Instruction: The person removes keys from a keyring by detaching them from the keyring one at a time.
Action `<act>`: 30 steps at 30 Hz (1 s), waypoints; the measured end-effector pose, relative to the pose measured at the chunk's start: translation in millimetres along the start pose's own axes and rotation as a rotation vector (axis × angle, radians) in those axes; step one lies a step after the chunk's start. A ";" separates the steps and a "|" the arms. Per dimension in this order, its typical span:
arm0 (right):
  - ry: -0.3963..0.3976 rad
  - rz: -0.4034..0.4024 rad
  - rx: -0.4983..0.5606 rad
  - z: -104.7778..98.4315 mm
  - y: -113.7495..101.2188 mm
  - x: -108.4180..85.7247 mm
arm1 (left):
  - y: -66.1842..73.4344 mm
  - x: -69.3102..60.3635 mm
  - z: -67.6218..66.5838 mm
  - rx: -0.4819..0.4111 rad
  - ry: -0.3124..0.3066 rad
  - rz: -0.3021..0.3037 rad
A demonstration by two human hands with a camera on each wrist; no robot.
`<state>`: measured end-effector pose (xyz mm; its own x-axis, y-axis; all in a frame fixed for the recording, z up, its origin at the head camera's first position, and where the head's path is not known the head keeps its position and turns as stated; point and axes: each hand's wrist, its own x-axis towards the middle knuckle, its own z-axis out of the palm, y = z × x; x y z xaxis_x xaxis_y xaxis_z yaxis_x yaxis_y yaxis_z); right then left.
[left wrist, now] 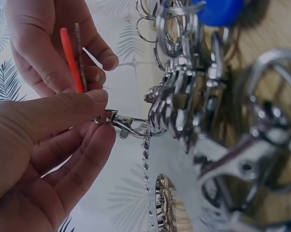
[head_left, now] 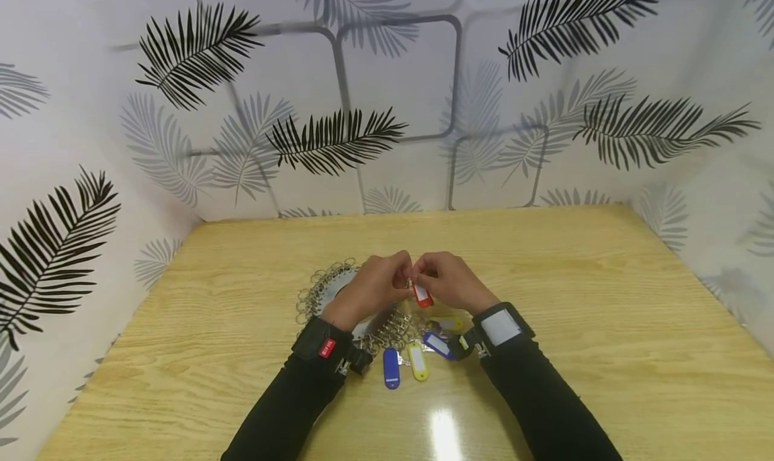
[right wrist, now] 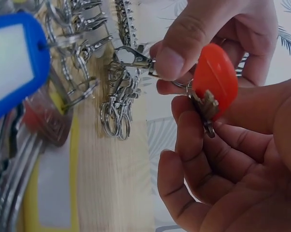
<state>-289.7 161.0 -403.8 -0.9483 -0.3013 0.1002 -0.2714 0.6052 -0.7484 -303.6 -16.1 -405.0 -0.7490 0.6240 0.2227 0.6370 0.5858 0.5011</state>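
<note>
Over the middle of the table, both hands meet. My left hand [head_left: 375, 286] pinches a small metal snap hook [left wrist: 128, 126] between thumb and fingers; the hook is linked to a round metal rack [head_left: 331, 290] rimmed with many similar hooks and split rings. My right hand [head_left: 450, 279] holds a red key tag [head_left: 422, 296], and a key [right wrist: 210, 108] hangs beside the tag on a ring. In the right wrist view that ring lies close to the left thumb; whether it is joined to the hook is hidden by the fingers.
Near the rack's front edge lie a blue tag [head_left: 392, 368], a yellow tag [head_left: 417, 361], another blue tag [head_left: 438, 345] and a second yellow tag [head_left: 450, 322], with keys among them. A leaf-patterned covering [head_left: 393, 98] stands behind the wooden table [head_left: 605, 313].
</note>
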 end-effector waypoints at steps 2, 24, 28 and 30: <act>-0.002 0.005 -0.007 0.6 -0.3 -0.1 | -0.2 -0.3 -0.1 -0.009 -0.010 0.001; -0.040 -0.100 -0.040 3.8 3.6 -0.1 | -0.8 -1.2 -5.5 0.033 -0.089 -0.046; -0.035 -0.075 -0.042 3.9 4.3 0.6 | -1.5 -1.1 -5.5 0.025 -0.093 -0.036; -0.035 -0.072 -0.042 4.0 4.2 0.4 | -2.0 -1.6 -5.2 0.013 -0.099 -0.041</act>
<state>-290.6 160.5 -409.6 -0.9200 -0.3701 0.1288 -0.3457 0.6115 -0.7117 -304.6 -20.9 -401.9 -0.7532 0.6471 0.1182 0.6090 0.6180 0.4972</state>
